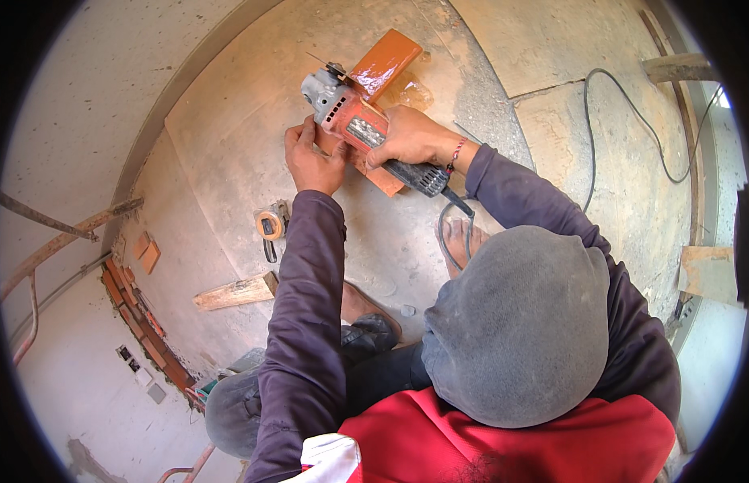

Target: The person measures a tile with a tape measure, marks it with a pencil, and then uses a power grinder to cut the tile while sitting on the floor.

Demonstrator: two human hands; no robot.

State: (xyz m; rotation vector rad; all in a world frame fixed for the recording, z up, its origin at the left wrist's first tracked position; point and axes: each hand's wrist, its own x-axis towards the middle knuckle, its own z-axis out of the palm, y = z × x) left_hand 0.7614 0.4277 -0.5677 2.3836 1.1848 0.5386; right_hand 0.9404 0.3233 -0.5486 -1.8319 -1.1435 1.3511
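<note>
Right hand (416, 135) gripped the angle grinder (354, 119); left hand (316, 165) held an orange tile (384, 180) on the floor (222, 213) beneath it — apparently a cutting step. The next move seemingly required a firm hold on both.

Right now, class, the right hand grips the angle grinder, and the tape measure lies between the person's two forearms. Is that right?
Not quite: the head view shows the tape measure lying left of the left forearm, not between the two. The right hand does grip the angle grinder.
</note>
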